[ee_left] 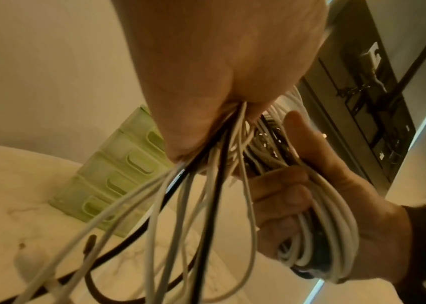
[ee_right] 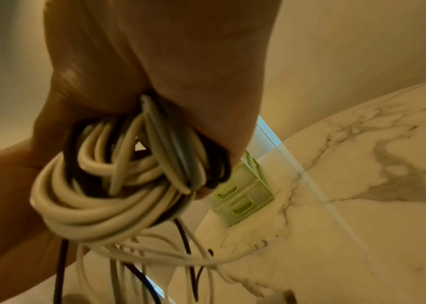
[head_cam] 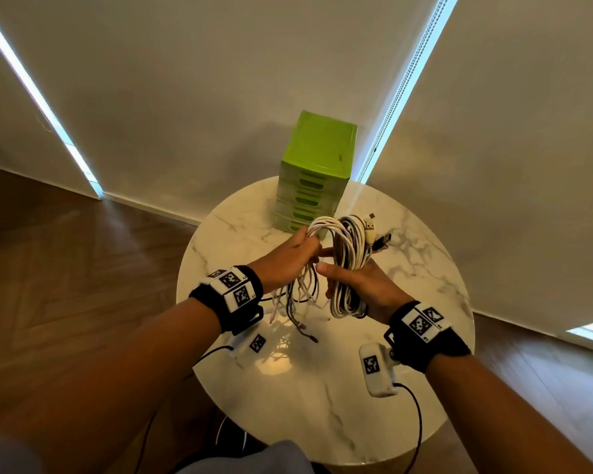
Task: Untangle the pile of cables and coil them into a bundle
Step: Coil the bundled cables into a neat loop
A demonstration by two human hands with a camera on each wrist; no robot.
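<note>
Round marble table (head_cam: 408, 388) under me, my right hand (head_cam: 360, 285) clamps the coiled bundle (head_cam: 348, 268) above it, my left hand (head_cam: 288, 258) grips the loose cable strands (head_cam: 302, 292) trailing down; mid-coiling, I judge, next wrapping that slack around the coil.

The left hand (head_cam: 288, 258) and the right hand (head_cam: 360, 285) are bare, and so are both arms. Each wrist wears a wide black band (head_cam: 240, 302) with white blocks on top. The blocks have black and white square patterns on them. A small white camera box (head_cam: 377, 369) hangs under each band, with the same kind of pattern. A thin black wire (head_cam: 416, 415) runs out of each box.
</note>
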